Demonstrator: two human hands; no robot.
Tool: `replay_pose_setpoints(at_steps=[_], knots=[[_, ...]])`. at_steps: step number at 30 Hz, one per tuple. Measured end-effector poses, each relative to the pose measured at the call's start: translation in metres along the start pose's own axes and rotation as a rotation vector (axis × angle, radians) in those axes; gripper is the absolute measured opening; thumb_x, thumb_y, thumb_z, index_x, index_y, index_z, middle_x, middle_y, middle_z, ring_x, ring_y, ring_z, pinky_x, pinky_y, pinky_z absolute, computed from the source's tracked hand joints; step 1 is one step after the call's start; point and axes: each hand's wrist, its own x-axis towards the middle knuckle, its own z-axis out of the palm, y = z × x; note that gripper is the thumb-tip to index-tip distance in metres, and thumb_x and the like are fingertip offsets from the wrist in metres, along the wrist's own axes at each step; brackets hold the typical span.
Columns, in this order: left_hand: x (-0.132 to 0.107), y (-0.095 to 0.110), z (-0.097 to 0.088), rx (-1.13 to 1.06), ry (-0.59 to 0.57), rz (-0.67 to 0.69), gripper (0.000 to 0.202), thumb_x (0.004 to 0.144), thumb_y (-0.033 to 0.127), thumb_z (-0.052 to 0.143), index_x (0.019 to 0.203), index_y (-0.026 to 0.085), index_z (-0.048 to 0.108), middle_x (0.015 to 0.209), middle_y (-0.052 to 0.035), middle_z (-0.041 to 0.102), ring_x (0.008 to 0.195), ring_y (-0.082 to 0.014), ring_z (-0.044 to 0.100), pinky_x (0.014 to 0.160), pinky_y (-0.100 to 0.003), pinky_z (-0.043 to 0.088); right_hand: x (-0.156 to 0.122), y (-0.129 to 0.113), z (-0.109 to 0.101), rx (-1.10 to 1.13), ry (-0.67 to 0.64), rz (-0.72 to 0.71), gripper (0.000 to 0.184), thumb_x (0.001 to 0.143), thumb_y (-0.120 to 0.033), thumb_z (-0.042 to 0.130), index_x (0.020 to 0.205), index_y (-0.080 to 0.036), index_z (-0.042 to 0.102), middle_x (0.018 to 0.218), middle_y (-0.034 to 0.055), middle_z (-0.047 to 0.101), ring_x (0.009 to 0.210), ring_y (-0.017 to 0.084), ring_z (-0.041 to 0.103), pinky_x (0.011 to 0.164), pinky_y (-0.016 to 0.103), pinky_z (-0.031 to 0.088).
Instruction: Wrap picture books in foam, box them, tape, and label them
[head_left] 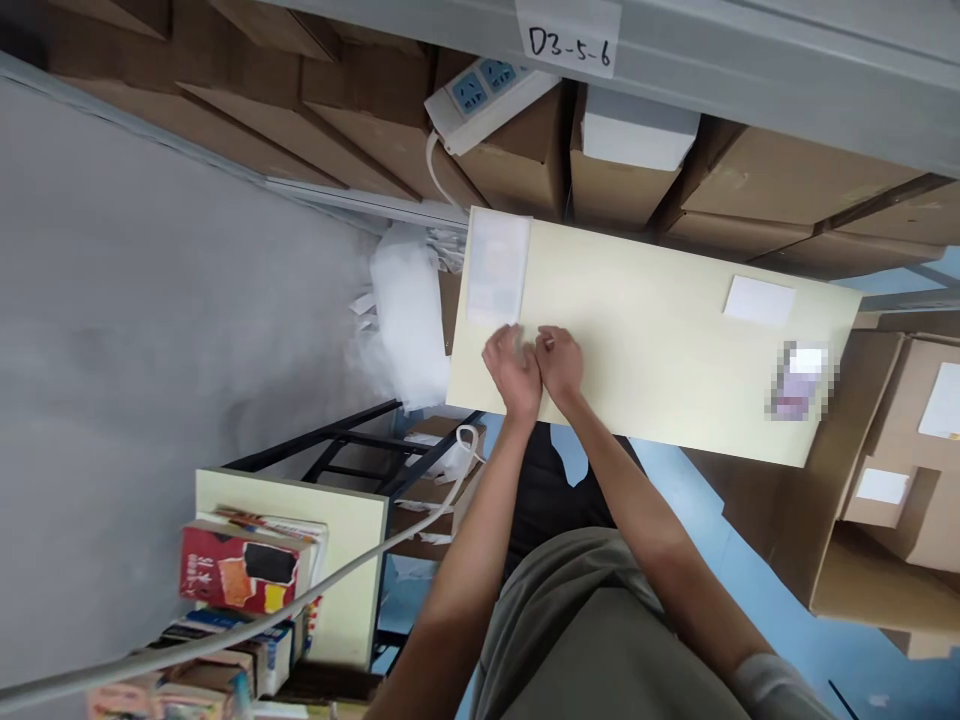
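Observation:
Above the near left part of the pale yellow tabletop (645,320), my two hands are close together, with the wrists nearly meeting. My left hand (516,372) has its fingers loosely curved, with a gap between thumb and fingertips and nothing visible in it. Beside it, my right hand (559,364) is closed, its fingertips pinched inward; a small pale spot shows there, too small to name. Just beyond my left fingers lies a flat, pale rectangular item (498,265), seemingly in a clear sleeve. A white card (759,300) lies far to the right.
A blurred-out purple and white item (801,382) lies at the tabletop's right end. Behind stand cardboard boxes (810,175) and a power strip (491,100). White plastic wrap (409,310) is at left. A cable (360,555) crosses near stacked books (244,570).

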Motion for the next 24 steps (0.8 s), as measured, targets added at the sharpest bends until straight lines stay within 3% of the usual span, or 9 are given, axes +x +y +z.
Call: replay_pose_setpoints(at_steps=[3, 5, 9, 16, 24], knots=[[-0.062, 0.005, -0.007, -0.026, -0.036, 0.022, 0.034, 0.110, 0.025, 0.051, 0.135, 0.019, 0.073, 0.135, -0.0198, 0.075, 0.132, -0.0340, 0.068, 0.124, -0.056, 0.052, -0.043, 0.028, -0.015, -0.008, -0.059, 0.009, 0.024, 0.109, -0.026, 0.066, 0.125, -0.023, 0.083, 0.119, 0.0093, 0.087, 0.100, 0.023, 0.083, 0.101, 0.036, 0.064], [-0.091, 0.004, -0.012, -0.028, -0.085, 0.010, 0.032, 0.108, 0.023, 0.051, 0.130, 0.021, 0.074, 0.128, -0.0176, 0.078, 0.124, -0.0334, 0.071, 0.116, -0.055, 0.056, -0.070, 0.042, -0.025, -0.029, -0.100, -0.001, 0.022, 0.109, -0.027, 0.066, 0.121, -0.025, 0.085, 0.115, 0.0078, 0.088, 0.098, 0.024, 0.084, 0.097, 0.035, 0.065], [-0.116, 0.003, -0.026, -0.057, -0.115, 0.025, 0.026, 0.106, 0.026, 0.056, 0.121, 0.022, 0.077, 0.121, -0.0153, 0.081, 0.114, -0.0327, 0.075, 0.109, -0.053, 0.060, -0.109, 0.051, -0.039, -0.084, -0.173, -0.090, 0.029, 0.113, -0.025, 0.058, 0.124, -0.026, 0.084, 0.111, 0.0057, 0.090, 0.099, 0.024, 0.085, 0.097, 0.034, 0.064], [-0.127, 0.022, -0.088, -0.132, 0.059, 0.031, 0.025, 0.104, 0.028, 0.060, 0.119, 0.021, 0.079, 0.119, -0.0135, 0.082, 0.114, -0.0305, 0.077, 0.106, -0.049, 0.063, -0.148, 0.007, -0.043, -0.041, -0.229, -0.299, 0.030, 0.113, -0.024, 0.057, 0.133, -0.024, 0.081, 0.117, 0.0083, 0.091, 0.104, 0.025, 0.087, 0.098, 0.034, 0.065], [-0.168, 0.043, -0.174, -0.374, 0.327, 0.012, 0.037, 0.100, 0.012, 0.054, 0.125, 0.022, 0.080, 0.124, -0.0121, 0.079, 0.116, -0.0264, 0.077, 0.103, -0.043, 0.067, -0.220, -0.051, -0.031, 0.063, -0.314, -0.558, 0.032, 0.105, -0.028, 0.062, 0.131, -0.021, 0.079, 0.113, 0.0091, 0.090, 0.101, 0.025, 0.087, 0.096, 0.036, 0.068]])
